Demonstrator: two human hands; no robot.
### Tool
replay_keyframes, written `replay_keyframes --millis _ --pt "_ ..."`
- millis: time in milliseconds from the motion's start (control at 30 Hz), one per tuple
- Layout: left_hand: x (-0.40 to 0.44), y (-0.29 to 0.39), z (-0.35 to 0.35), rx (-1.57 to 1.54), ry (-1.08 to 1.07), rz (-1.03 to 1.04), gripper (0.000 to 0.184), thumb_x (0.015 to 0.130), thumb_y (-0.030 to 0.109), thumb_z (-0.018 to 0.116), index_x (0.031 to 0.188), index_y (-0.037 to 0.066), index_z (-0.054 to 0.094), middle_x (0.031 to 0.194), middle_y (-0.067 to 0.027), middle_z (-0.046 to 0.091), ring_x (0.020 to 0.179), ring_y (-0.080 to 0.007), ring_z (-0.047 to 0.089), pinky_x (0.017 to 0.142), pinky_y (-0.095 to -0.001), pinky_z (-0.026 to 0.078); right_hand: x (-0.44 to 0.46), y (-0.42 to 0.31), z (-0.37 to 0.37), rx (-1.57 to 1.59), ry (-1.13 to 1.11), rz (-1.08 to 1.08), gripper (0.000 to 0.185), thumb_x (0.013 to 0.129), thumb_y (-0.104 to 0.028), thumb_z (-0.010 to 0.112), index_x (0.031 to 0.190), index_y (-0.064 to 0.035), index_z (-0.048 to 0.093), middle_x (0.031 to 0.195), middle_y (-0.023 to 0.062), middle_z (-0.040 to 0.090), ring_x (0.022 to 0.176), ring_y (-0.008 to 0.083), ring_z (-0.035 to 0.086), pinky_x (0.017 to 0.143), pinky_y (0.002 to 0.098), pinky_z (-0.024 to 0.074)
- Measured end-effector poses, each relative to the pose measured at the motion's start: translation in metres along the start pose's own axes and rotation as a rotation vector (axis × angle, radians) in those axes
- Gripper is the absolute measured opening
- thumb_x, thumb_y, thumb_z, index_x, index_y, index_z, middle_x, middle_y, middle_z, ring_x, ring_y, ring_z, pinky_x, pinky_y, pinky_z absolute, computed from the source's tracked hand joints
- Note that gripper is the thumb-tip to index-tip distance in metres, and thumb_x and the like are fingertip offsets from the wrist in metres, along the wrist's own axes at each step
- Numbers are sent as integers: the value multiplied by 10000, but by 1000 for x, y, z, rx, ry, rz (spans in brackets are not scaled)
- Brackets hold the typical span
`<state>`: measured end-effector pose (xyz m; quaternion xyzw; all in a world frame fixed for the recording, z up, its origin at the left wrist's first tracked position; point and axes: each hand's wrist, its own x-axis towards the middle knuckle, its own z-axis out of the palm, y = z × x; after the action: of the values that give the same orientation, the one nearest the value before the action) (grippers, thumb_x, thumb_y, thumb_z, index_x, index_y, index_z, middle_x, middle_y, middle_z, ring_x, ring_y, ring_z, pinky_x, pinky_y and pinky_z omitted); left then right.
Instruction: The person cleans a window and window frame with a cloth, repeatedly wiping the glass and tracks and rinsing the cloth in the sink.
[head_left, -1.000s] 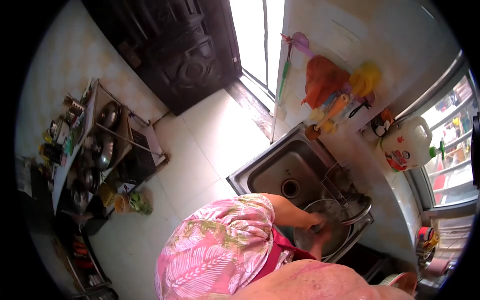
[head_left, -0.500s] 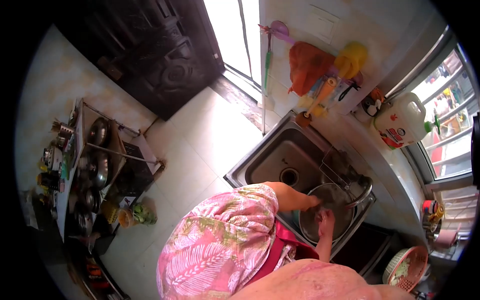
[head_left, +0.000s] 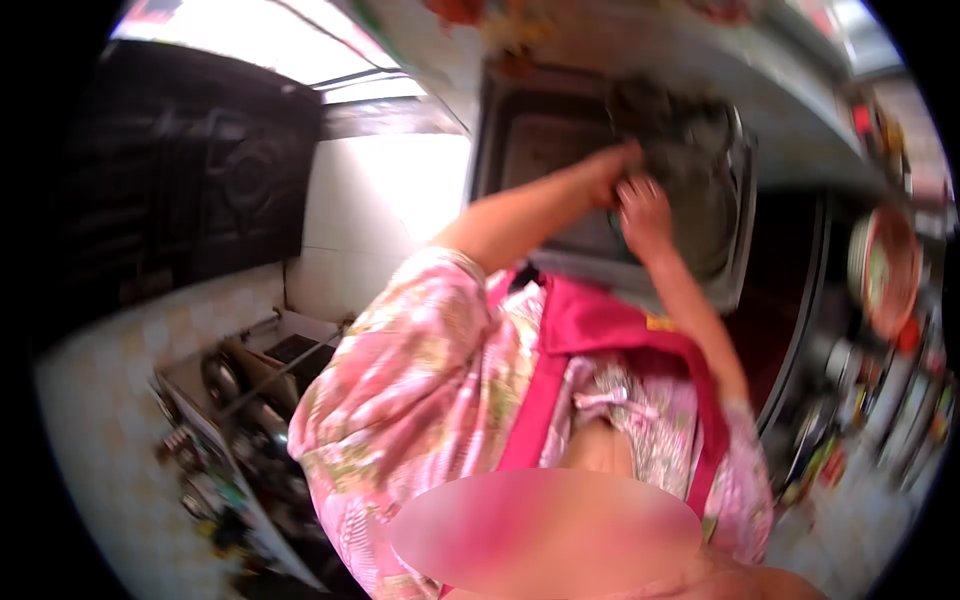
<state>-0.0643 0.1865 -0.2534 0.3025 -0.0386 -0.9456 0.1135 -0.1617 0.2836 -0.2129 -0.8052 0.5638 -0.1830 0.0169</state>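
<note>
My left hand reaches over the metal sink from the left, its fingers bent and closed. Close against it is my right hand, fingers curled toward the left one. Blur and the hands themselves hide whatever lies between them. Both hands are above the left side of a round basin standing in the sink's right half. The basin's contents look grey-green and smeared. A curved metal faucet shows blurred at the basin's far right.
Left of the sink is a dark carved door beside a bright doorway. A rack with pot lids stands at the lower left. On the right are a dark recessed panel, a pink-and-white basket and several blurred bottles and jars.
The view has swung, so the sink sits higher and the apron shows more. My hands, earlier slightly apart over the basin's middle, are now together near its left side.
</note>
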Motion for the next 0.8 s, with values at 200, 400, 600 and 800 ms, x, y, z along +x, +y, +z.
replay_keyframes --millis 200,400,600,800 --pt "-40 8 -14 155 119 249 244 960 261 416 938 60 553 934 -118 622 873 -276 599 783 -456 496 24 -35 -11 -93 68 -105 131 776 -134 575 900 -127 615 992 30 619 1100 221 534 960 525 365" --pt "-51 15 2 143 329 266 261 953 284 423 970 56 547 931 -121 620 863 -296 596 761 -448 483 36 -30 -9 -30 9 -94 163 771 -118 588 931 -131 617 1077 38 619 1192 228 493 993 502 352" --pt "-51 15 14 231 320 347 317 968 346 394 1052 78 541 969 -124 617 895 -306 591 767 -485 473 34 -12 -22 427 72 76 134 813 -136 598 929 -77 631 987 82 628 1062 268 573 881 381 444" --pt "-93 43 25 530 73 388 330 930 325 531 1084 34 562 999 -97 635 905 -220 607 773 -347 485 49 42 -100 1689 249 683 111 930 -143 474 952 -63 548 913 54 626 828 190 646 765 291 515"
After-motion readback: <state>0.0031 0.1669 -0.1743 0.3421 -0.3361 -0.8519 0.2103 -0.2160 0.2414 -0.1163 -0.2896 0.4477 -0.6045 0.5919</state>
